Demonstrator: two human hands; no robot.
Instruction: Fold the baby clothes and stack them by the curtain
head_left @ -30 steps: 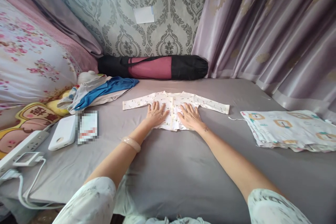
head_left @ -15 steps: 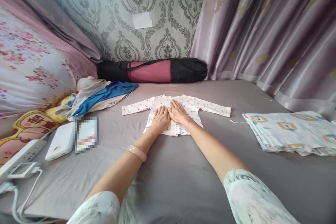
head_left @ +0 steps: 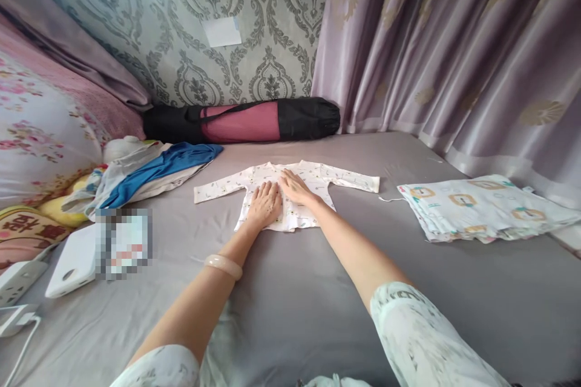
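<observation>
A small white baby shirt (head_left: 308, 205) with a tiny print lies face up on the grey bed sheet (head_left: 290, 290), its sleeves stretched out to both sides. My left hand (head_left: 264, 204) rests flat on the left half of its front, fingers extended and pointing away from me. Flat on the upper middle of the shirt is my right hand (head_left: 297, 188), its fingers straight and angled to the left. The hands lie close together and cover part of the shirt front. Neither one grips the cloth.
On the right lies a folded printed cloth (head_left: 481, 205). To the left are a crumpled blue and grey garment (head_left: 158, 169), a white power bank (head_left: 75, 260), a blurred-out item (head_left: 129, 245) and a power strip (head_left: 18, 281). A black and pink rolled bag (head_left: 240, 121) lies along the wall.
The whole view has shifted, so things appear farther left. My right hand's fingers have moved slightly up and apart from the left hand on the shirt.
</observation>
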